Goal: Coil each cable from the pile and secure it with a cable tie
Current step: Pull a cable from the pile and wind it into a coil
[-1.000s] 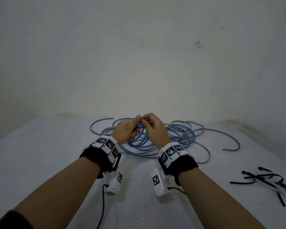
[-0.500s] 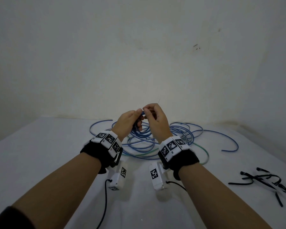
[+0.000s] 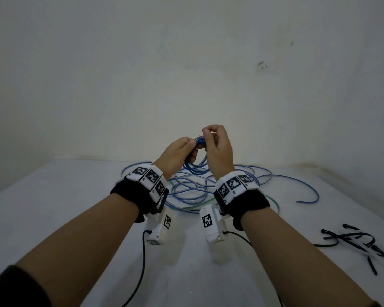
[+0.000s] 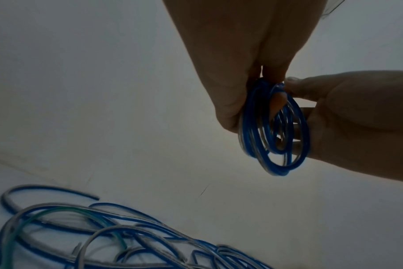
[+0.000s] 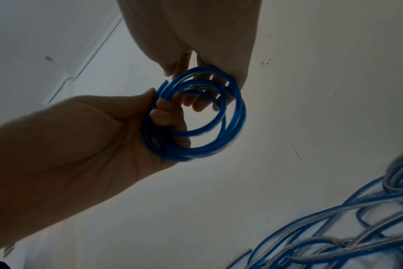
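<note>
A small coil of blue cable (image 3: pixel 195 165) (image 4: pixel 276 131) (image 5: pixel 196 116) hangs in the air between both hands, above the table. My left hand (image 3: pixel 180 151) (image 5: pixel 117 127) grips one side of the coil with curled fingers. My right hand (image 3: pixel 215 142) (image 4: pixel 347 116) pinches the coil's top, fingers curled behind the loops. The pile of loose blue, grey and green cables (image 3: pixel 208 187) (image 4: pixel 92 236) (image 5: pixel 334 227) lies on the white table (image 3: pixel 53 207) under the hands. A heap of black cable ties (image 3: pixel 355 240) lies at the right.
A white wall (image 3: pixel 186 74) rises right behind the pile. One blue cable end (image 3: pixel 308 191) curves out to the right of the pile. Black cords (image 3: pixel 142 262) run from the wrist cameras across the near table.
Both hands have risen from the pile with the blue cable, which now hangs as a small coil in the air between them.
</note>
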`<move>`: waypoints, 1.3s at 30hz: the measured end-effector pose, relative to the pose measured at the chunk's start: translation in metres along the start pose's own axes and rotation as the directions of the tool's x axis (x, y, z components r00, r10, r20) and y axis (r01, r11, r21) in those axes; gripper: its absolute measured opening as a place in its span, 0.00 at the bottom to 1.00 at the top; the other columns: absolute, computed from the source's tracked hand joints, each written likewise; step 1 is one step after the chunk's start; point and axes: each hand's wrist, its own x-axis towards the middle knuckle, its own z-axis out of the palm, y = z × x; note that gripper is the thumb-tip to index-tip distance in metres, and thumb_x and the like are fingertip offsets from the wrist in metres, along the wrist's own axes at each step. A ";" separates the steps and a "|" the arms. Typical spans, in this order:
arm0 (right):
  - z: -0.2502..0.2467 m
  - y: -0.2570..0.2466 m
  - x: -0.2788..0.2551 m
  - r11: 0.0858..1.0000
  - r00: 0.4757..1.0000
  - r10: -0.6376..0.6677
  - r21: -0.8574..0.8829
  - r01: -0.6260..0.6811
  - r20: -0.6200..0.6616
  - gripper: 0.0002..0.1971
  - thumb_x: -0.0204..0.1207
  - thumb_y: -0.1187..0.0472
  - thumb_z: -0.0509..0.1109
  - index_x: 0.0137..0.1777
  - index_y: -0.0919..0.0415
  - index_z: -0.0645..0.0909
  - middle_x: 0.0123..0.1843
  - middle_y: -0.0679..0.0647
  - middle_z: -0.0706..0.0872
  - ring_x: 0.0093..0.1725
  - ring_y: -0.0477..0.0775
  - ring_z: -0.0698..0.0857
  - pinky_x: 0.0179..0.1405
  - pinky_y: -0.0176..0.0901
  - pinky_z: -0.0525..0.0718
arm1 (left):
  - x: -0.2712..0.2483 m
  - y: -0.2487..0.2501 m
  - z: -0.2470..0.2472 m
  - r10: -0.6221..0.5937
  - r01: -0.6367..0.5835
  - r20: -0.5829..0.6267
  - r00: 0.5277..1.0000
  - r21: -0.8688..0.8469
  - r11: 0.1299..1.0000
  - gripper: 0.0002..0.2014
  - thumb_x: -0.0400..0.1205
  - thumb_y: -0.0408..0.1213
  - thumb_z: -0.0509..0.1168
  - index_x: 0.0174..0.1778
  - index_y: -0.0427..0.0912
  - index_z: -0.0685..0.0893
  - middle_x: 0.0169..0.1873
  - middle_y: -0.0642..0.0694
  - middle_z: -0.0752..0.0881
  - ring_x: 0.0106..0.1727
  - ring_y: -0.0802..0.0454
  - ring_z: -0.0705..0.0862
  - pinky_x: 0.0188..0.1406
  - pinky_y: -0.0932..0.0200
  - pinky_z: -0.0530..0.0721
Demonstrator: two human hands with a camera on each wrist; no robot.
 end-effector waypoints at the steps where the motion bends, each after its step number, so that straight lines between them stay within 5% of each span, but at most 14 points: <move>1: 0.000 -0.001 0.000 1.000 1.000 -0.005 -0.002 0.005 -0.006 0.03 0.84 0.61 0.60 0.48 0.57 0.75 0.38 0.53 0.83 0.39 0.51 0.85 0.45 0.45 0.83 | 0.000 0.000 0.000 0.018 -0.018 -0.013 1.000 0.023 1.000 0.12 0.88 0.36 0.52 0.46 0.35 0.78 0.30 0.47 0.77 0.28 0.59 0.76 0.33 0.66 0.77; 5: -0.004 -0.002 0.000 1.000 1.000 0.000 -0.020 0.000 0.003 0.05 0.84 0.63 0.59 0.46 0.59 0.74 0.37 0.50 0.82 0.34 0.42 0.83 0.38 0.36 0.81 | 0.003 0.001 0.003 0.019 -0.018 -0.065 0.998 0.020 1.000 0.16 0.86 0.44 0.56 0.37 0.39 0.79 0.24 0.49 0.77 0.24 0.57 0.77 0.41 0.51 0.81; 8: -0.008 -0.001 -0.003 0.999 0.999 0.050 -0.022 -0.050 0.015 0.05 0.84 0.60 0.59 0.50 0.60 0.74 0.38 0.49 0.83 0.32 0.37 0.84 0.40 0.38 0.82 | 0.001 -0.001 0.005 0.001 -0.001 -0.112 0.994 -0.001 1.000 0.18 0.86 0.46 0.56 0.34 0.40 0.78 0.19 0.55 0.73 0.21 0.58 0.72 0.33 0.56 0.82; 13: -0.014 0.013 -0.012 0.986 0.981 0.163 -0.064 -0.157 0.101 0.09 0.84 0.54 0.59 0.51 0.57 0.77 0.43 0.56 0.88 0.45 0.54 0.88 0.52 0.57 0.86 | 0.000 -0.010 0.004 -0.080 0.071 -0.158 0.984 -0.062 0.996 0.19 0.88 0.40 0.49 0.35 0.37 0.78 0.16 0.56 0.69 0.18 0.59 0.66 0.25 0.62 0.71; 17: -0.019 0.021 -0.019 0.973 0.967 0.222 -0.092 -0.212 0.128 0.11 0.85 0.55 0.57 0.48 0.60 0.78 0.42 0.59 0.88 0.44 0.61 0.87 0.49 0.62 0.85 | -0.004 -0.017 0.008 -0.134 0.122 -0.076 0.988 -0.147 0.982 0.13 0.87 0.33 0.48 0.44 0.34 0.76 0.22 0.51 0.68 0.19 0.60 0.66 0.28 0.60 0.69; 24: -0.035 0.025 -0.030 0.979 0.959 0.205 -0.027 -0.204 0.197 0.07 0.84 0.57 0.60 0.56 0.56 0.77 0.47 0.60 0.85 0.40 0.50 0.87 0.42 0.42 0.86 | -0.007 -0.023 0.022 -0.153 0.155 0.044 0.987 -0.033 0.987 0.15 0.87 0.40 0.53 0.38 0.37 0.76 0.25 0.46 0.72 0.21 0.58 0.78 0.30 0.63 0.80; 29: -0.057 0.026 -0.030 0.978 0.965 0.207 -0.042 -0.203 0.162 0.03 0.83 0.59 0.63 0.51 0.56 0.77 0.44 0.60 0.85 0.38 0.50 0.87 0.44 0.50 0.86 | -0.004 -0.023 0.042 -0.142 0.140 0.061 0.988 0.036 0.989 0.17 0.87 0.42 0.54 0.35 0.39 0.76 0.24 0.47 0.73 0.25 0.55 0.78 0.31 0.62 0.79; 32: -0.075 0.028 -0.031 0.971 0.963 0.238 -0.039 -0.234 0.125 0.03 0.82 0.62 0.63 0.48 0.60 0.76 0.43 0.61 0.84 0.37 0.47 0.86 0.39 0.41 0.85 | -0.001 -0.022 0.060 -0.185 0.189 0.084 0.979 -0.047 0.981 0.16 0.88 0.38 0.51 0.36 0.37 0.76 0.26 0.46 0.72 0.27 0.52 0.76 0.34 0.59 0.76; 36: -0.110 0.033 -0.034 0.959 0.961 0.276 -0.064 -0.276 -0.013 0.02 0.82 0.64 0.64 0.48 0.62 0.76 0.39 0.51 0.83 0.33 0.33 0.84 0.36 0.30 0.81 | -0.003 -0.020 0.099 -0.213 0.268 0.230 0.950 -0.240 0.933 0.15 0.88 0.33 0.49 0.37 0.37 0.75 0.25 0.47 0.73 0.22 0.56 0.75 0.32 0.59 0.83; 39: -0.145 0.036 -0.038 0.923 0.925 0.378 -0.066 -0.379 -0.031 0.05 0.82 0.63 0.63 0.49 0.64 0.77 0.40 0.53 0.84 0.37 0.40 0.84 0.40 0.32 0.83 | -0.003 -0.021 0.130 -0.200 0.263 0.301 0.932 -0.187 0.946 0.16 0.88 0.34 0.48 0.36 0.39 0.75 0.25 0.47 0.72 0.20 0.59 0.72 0.31 0.60 0.79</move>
